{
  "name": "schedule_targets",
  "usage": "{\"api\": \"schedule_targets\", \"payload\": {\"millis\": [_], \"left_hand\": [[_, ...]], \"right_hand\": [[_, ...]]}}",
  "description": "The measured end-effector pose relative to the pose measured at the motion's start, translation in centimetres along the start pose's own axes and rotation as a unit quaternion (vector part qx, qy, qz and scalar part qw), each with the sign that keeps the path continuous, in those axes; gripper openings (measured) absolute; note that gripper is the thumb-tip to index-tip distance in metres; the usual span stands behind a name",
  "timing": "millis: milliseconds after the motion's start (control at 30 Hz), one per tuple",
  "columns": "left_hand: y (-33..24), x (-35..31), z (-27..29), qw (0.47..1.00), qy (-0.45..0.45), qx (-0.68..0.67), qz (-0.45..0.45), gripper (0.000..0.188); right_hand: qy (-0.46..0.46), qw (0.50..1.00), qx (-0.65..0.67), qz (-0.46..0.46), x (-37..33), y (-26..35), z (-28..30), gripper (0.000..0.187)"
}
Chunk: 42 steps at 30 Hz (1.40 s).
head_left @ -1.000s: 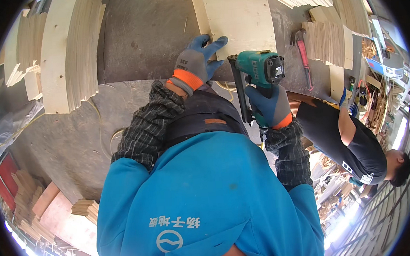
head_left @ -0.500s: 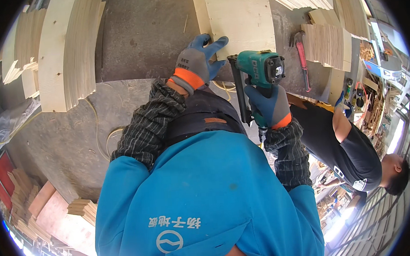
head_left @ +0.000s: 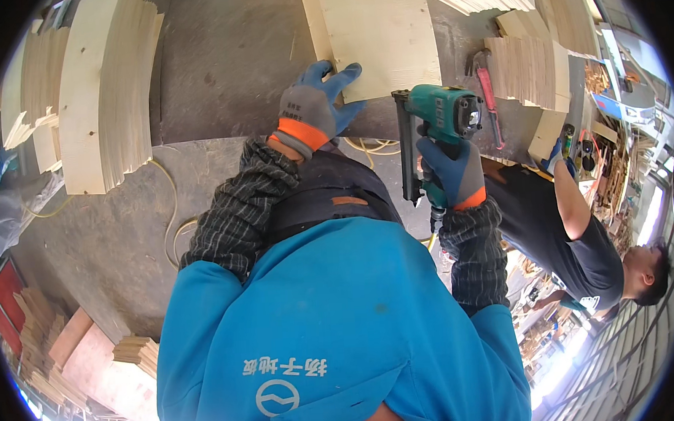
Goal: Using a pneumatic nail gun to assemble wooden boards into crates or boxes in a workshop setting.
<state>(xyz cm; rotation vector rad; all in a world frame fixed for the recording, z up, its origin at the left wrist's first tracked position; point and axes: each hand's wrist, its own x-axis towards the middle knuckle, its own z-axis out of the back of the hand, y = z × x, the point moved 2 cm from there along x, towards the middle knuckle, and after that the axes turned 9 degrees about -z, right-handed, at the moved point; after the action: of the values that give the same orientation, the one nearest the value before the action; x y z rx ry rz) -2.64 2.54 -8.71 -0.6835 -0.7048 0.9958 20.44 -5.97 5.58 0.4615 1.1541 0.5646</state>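
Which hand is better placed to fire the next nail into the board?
Right. The right hand grips the teal nail gun beside the wooden board; the left hand lies flat, steadying its corner.

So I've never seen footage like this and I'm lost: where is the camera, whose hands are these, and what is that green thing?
The camera sits on a worker's head and looks down through a fisheye lens, so straight edges bend. The blue jacket filling the lower part is the wearer's own body. Both hands wear blue and grey gloves with orange cuffs. The left hand presses flat on the near edge of a pale wooden board lying on the grey workbench. The right hand grips a teal nail gun by its handle, beside that board. Stacks of cut wooden pieces lie on the left. At right, another person in black works nearby.
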Motion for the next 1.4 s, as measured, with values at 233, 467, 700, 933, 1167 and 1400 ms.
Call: {"api": "schedule_targets", "payload": {"millis": [233,467,700,933,1167,1400], "left_hand": [[-0.3,-0.2,-0.5,0.998,-0.038,0.024,-0.037,0.065],[-0.3,-0.2,-0.6,0.999,-0.037,0.024,-0.029,0.065],[-0.2,-0.2,-0.6,0.998,-0.037,0.030,-0.030,0.065],[-0.3,-0.3,-0.4,0.998,-0.046,0.030,-0.036,0.064],[-0.4,-0.2,-0.5,0.998,-0.043,0.028,-0.029,0.064],[-0.2,-0.4,-0.6,0.998,-0.046,0.033,-0.036,0.065]], "right_hand": [[-0.002,1.000,-0.004,0.015,1.0,-1.0,0.5,0.032],[0.003,1.000,-0.008,0.006,0.9,-0.7,0.4,0.033],[0.006,0.998,-0.057,0.027,1.5,-0.7,0.6,0.033],[0.025,1.000,-0.015,-0.012,0.9,-0.5,1.0,0.032],[0.027,0.998,-0.058,0.028,1.5,-0.7,1.1,0.032],[0.010,0.995,-0.090,0.032,1.4,-0.3,1.1,0.031]]}}
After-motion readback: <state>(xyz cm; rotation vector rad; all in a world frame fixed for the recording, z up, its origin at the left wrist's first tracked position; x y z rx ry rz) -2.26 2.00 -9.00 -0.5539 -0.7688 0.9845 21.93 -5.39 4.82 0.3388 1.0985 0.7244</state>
